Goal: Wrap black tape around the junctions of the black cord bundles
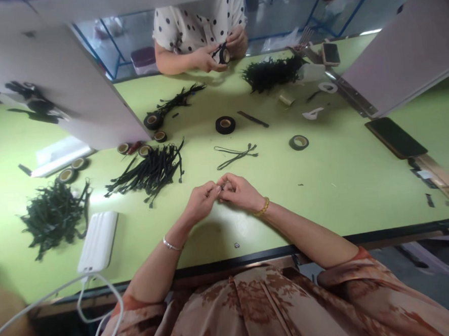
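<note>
My left hand (203, 199) and my right hand (240, 192) meet over the green table, fingertips pinched together. Between them is a small dark piece (222, 187), mostly hidden by the fingers and too small to name. Just beyond my hands lie thin black cables (234, 159) with small connectors, looped and crossed. A bundle of black taped cables (152, 167) rests to the left of my left hand. Farther off sit a roll of black tape (225, 125) and a dark blade-like tool (252, 119). Another tape roll (299, 142) is to the right.
Across the table (325, 192), a person in a dotted top holds a tape roll (224, 55). More black cables (56, 214) and a white power bank (97, 241) with a cord lie left. A phone (395, 136) is right. Upright panels (71, 86) stand on the table. A small ring-like part (237, 245) lies near the edge.
</note>
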Available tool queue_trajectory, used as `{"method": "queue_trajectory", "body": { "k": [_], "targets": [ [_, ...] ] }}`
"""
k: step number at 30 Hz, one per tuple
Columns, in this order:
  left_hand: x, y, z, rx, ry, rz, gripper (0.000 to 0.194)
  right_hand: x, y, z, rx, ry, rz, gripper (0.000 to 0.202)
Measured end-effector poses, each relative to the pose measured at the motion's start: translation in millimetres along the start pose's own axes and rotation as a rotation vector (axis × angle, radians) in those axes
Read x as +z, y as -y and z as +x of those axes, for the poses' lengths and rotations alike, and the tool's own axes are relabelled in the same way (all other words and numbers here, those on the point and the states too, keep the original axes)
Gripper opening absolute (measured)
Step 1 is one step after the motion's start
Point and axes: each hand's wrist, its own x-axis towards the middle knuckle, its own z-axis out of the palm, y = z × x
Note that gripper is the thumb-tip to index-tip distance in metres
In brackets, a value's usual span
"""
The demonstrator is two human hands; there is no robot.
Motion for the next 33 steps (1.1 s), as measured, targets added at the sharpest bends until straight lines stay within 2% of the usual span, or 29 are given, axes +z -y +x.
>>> {"method": "queue_trajectory", "body": {
  "k": [3,7,10,13,17,22,25,27,28,30,33],
  "targets": [
    [5.4,-2,-4,0.083,-0.148,0.139,0.032,0,4,-1,-0.029,0.004,0.028,0.018],
    [6.9,-4,-7,0.155,-0.236,0.205,0.032,1,6,-2,-0.019,0.05,0.15,0.021],
    [5.0,-3,-8,0.202,-0.242,0.271,0.032,3,4,-1,-0.001,0.067,0.212,0.024],
    [3.6,-1,-8,0.268,-0.233,0.429,0.034,4,2,0,-0.006,0.049,0.206,0.024],
    [3.7,6,-6,0.344,-0.225,0.631,0.035,4,1,0,-0.07,-0.001,0.079,0.017],
    [6.8,6,-6,0.379,-0.213,0.704,0.032,1,4,-1,-0.112,0.008,-0.083,0.011],
    [15.7,-11,-14,0.427,-0.202,0.634,0.032,1,2,6,-0.127,-0.115,-0.293,0.008],
    [23.0,-25,-21,0.519,-0.1,0.49,0.033,-1,1,12,-0.111,-0.246,-0.455,0.011],
    [25.6,-30,-23,0.518,-0.082,0.397,0.034,-1,0,14,-0.101,-0.251,-0.503,0.012],
    [26.7,-34,-25,0.391,-0.105,0.186,0.039,-1,-1,14,-0.103,-0.229,-0.602,0.012],
    [17.9,-24,-17,0.06,-0.178,-0.152,0.045,4,-2,6,-0.183,-0.118,-0.86,0.016]
  ]
}}
